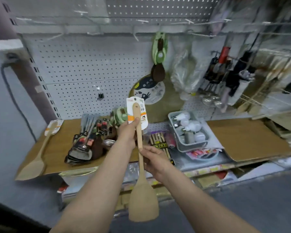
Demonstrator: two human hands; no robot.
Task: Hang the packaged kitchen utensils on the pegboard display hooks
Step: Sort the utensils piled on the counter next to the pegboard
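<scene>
Two hands hold one wooden spatula [140, 158] upright before the pegboard [84, 68]: the left hand [127, 134] pinches its card header [137, 113], the right hand [154, 159] grips the handle lower down. It is not yet hung. Further left, another spatula [40, 148] and packaged utensils [86, 140] lie on the shelf [242, 137], while one green pack [159, 47] hangs on a far hook.

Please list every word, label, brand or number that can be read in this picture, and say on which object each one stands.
"铲": one large character on the card of the wooden spatula, held by the left hand and right hand.
Small red logo on that card: blurred.
Card of the second spatula on the shelf: unreadable.
Round board label: characters blurred.
Chopsticks pack: print too blurred.
</scene>
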